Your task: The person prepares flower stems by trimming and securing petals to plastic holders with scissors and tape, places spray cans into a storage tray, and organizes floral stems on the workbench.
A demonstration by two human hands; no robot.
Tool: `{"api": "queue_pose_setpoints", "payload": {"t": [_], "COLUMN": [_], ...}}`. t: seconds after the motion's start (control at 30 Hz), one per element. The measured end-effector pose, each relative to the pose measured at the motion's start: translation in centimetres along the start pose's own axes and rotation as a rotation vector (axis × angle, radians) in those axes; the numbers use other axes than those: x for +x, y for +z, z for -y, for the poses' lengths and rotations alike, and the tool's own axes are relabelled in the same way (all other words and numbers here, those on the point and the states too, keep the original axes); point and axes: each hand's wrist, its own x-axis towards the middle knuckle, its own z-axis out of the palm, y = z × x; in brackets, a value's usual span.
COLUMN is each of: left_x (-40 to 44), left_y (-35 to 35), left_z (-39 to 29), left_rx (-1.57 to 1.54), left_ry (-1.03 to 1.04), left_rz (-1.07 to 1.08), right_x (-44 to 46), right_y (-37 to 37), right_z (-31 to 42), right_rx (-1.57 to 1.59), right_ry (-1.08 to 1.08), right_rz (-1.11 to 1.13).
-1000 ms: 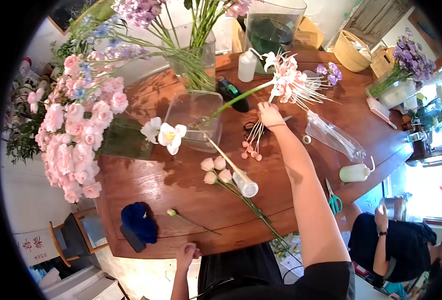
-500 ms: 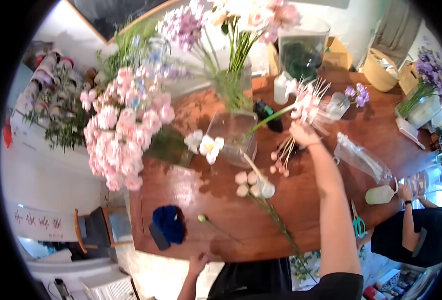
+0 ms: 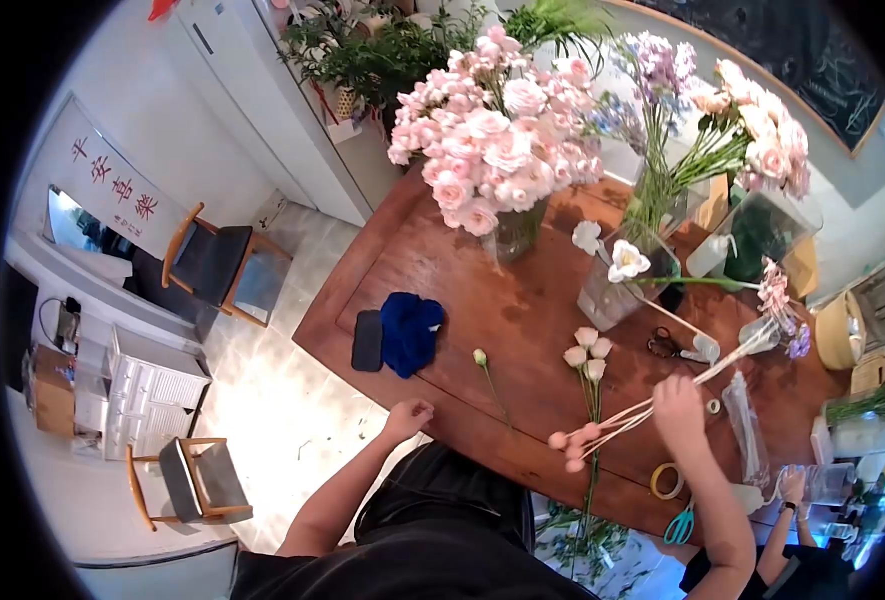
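My right hand is closed round a bundle of thin pale stems with round pink tips; the bundle's far ends reach toward a pink flower head. Under the pink tips lie cream roses on green stems. My left hand is at the table's near edge, its fingers curled together; whether they hold anything is too small to tell. Close by on the table are a dark blue cloth bundle and a single green bud on a stem.
Pink roses stand in a vase at the back, beside a clear container. Black scissors, a tape roll and teal scissors lie to the right. A co-worker's hand is at the far right. Chairs stand left.
The view has swung left. My right hand has drawn the pink-tipped stems toward the table's near side. My left hand remains near the edge.
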Motion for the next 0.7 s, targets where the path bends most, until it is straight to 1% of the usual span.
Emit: {"api": "queue_pose_setpoints", "payload": {"t": [0.03,0.07,0.13,0.17,0.27,0.37,0.4,0.47,0.53,0.57,0.63,0.7], "left_x": [0.3,0.9,2.1,2.7,3.8,6.9,8.2,11.8,14.1,14.2,14.0,13.8], "left_y": [-0.5,-0.7,-1.5,-2.4,-5.6,-8.1,-8.7,-9.2,-10.2,-11.0,-13.0,-15.3], "left_z": [-0.7,-0.7,-0.5,-0.8,-6.1,-8.0,-7.7,-5.6,-4.6,-5.3,-6.0,-6.0], "left_rx": [0.056,0.118,0.247,0.357,0.550,0.724,0.758,0.641,0.497,0.423,0.266,0.143], "left_ry": [0.016,0.057,0.142,0.283,0.417,0.279,0.296,0.363,0.447,0.490,0.491,0.490], "left_rz": [-0.036,-0.152,-0.372,-0.450,-0.614,-0.425,-0.366,-0.236,-0.217,-0.274,-0.339,-0.428], "right_x": [0.4,0.8,1.8,2.5,5.6,10.4,12.1,15.8,18.4,19.4,22.0,23.6], "right_y": [-2.3,-4.3,-6.6,-7.2,-9.3,-10.6,-10.7,-10.7,-8.2,-6.0,-4.3,-2.2], "right_z": [1.3,2.8,6.0,7.4,11.3,14.0,14.7,16.1,17.7,18.7,20.8,22.8], "right_rx": [0.007,0.017,0.029,0.033,0.050,0.175,0.203,0.298,0.407,0.464,0.529,0.594], "right_ry": [-0.032,-0.058,-0.022,-0.027,0.009,0.045,0.053,0.055,0.057,0.073,0.151,0.198], "right_rz": [0.022,0.050,0.090,0.058,0.182,0.233,0.261,0.335,0.359,0.359,0.501,0.516]}}
